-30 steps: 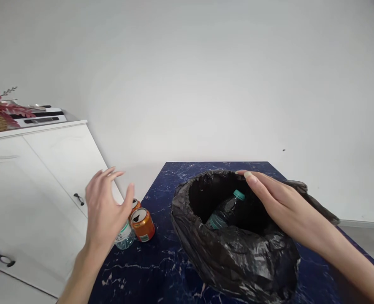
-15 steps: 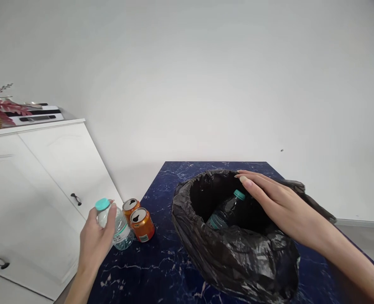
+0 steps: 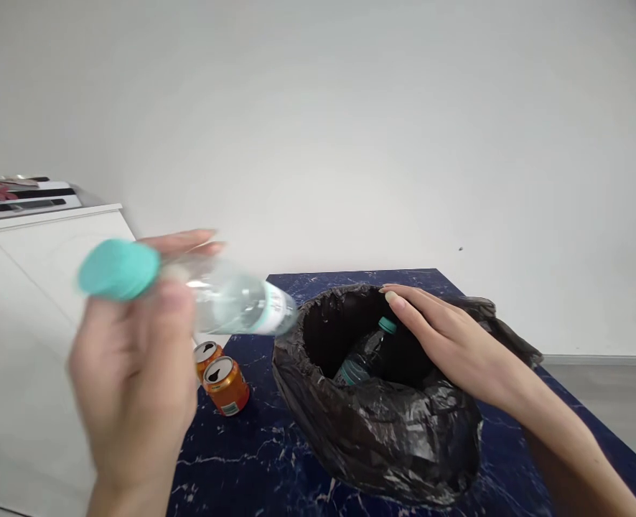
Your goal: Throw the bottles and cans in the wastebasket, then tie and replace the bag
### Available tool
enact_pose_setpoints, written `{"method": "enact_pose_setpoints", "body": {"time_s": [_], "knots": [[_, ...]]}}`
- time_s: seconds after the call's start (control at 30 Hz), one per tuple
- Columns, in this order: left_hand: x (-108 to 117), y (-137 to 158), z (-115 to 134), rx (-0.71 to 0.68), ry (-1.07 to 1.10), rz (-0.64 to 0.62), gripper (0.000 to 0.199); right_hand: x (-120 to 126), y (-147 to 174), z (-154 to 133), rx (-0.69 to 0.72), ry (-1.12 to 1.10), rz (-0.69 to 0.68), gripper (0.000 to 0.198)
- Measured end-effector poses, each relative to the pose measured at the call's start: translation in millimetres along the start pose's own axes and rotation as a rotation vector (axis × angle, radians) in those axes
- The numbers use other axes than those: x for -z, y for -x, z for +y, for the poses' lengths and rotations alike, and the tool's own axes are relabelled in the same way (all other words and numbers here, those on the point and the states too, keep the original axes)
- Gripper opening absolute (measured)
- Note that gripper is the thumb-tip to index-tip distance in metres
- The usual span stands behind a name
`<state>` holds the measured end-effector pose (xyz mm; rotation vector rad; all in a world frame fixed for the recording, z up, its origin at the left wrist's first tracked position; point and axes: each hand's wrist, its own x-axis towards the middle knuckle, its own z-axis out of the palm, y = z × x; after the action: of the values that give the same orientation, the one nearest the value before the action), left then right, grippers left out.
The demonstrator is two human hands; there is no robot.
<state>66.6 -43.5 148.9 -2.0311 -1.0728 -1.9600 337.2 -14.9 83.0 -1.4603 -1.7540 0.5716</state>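
Clear bottle is held in the left hand, raised above the table; fingers and thumb are closed around its upper part, just below the teal cap. Hand and bottle are blurred. The bottle is tilted well over — cap toward the camera, base pointed right at the black bag. The bag's left rim is overlapped by the base in view; whether contact is made cannot be told.

Right hand is laid over the bag's right rim, fingers nearly straight and kept together, thumb alongside; whether the plastic is pinched cannot be told. The bag's mouth is spread wide, and a second bottle, also teal-capped, is seen slanted inside.

Two orange cans are stood upright on the blue marbled table, left of the bag — front can partly covering rear can, openings visible on top. White cabinet is seen at far left.
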Motion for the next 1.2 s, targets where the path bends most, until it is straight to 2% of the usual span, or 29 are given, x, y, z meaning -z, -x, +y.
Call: {"method": "enact_pose_setpoints", "body": {"time_s": [0.07, 0.13, 0.27, 0.33, 0.47, 0.63, 0.73, 0.83, 0.9, 0.97, 1.07, 1.2], "knots": [[-18, -11, 12, 0.012, 0.108, -0.138, 0.020, 1, 1, -2, -0.020, -0.024, 0.000, 0.070], [-34, -17, 21, -0.017, 0.115, -0.220, 0.019, 2, 1, -3, -0.024, -0.042, 0.001, 0.070], [-54, -24, 39, -0.153, 0.116, -0.152, 0.015, 2, -2, -1, 0.008, -0.055, 0.006, 0.069], [-60, -28, 46, -0.165, 0.201, -0.184, 0.016, 2, -4, 1, 0.027, -0.059, 0.008, 0.068], [-69, -33, 44, -0.048, 0.375, -0.449, 0.014, 3, -4, 2, 0.072, -0.077, 0.008, 0.063], [-83, -20, 24, 0.236, 0.374, -0.824, 0.022, 3, -2, 0, 0.166, -0.111, 0.015, 0.055], [-90, -7, 13, 0.303, 0.300, -0.966, 0.032, 3, -1, 0, 0.191, -0.111, 0.034, 0.055], [-93, 3, 7, 0.297, 0.143, -1.076, 0.049, 3, -2, 1, 0.131, -0.101, 0.054, 0.054], [-92, 7, 5, 0.265, 0.089, -1.080, 0.062, 3, -3, 1, 0.113, -0.095, 0.076, 0.053], [-89, 8, 3, 0.237, 0.074, -1.014, 0.064, 3, -3, 1, 0.130, -0.085, 0.121, 0.052], [-80, 5, 0, 0.234, 0.037, -0.873, 0.051, 4, -3, -2, 0.170, -0.034, 0.186, 0.051], [-58, 1, -12, 0.259, -0.094, -0.667, 0.041, 7, 0, -6, 0.264, 0.046, 0.172, 0.046]]}}
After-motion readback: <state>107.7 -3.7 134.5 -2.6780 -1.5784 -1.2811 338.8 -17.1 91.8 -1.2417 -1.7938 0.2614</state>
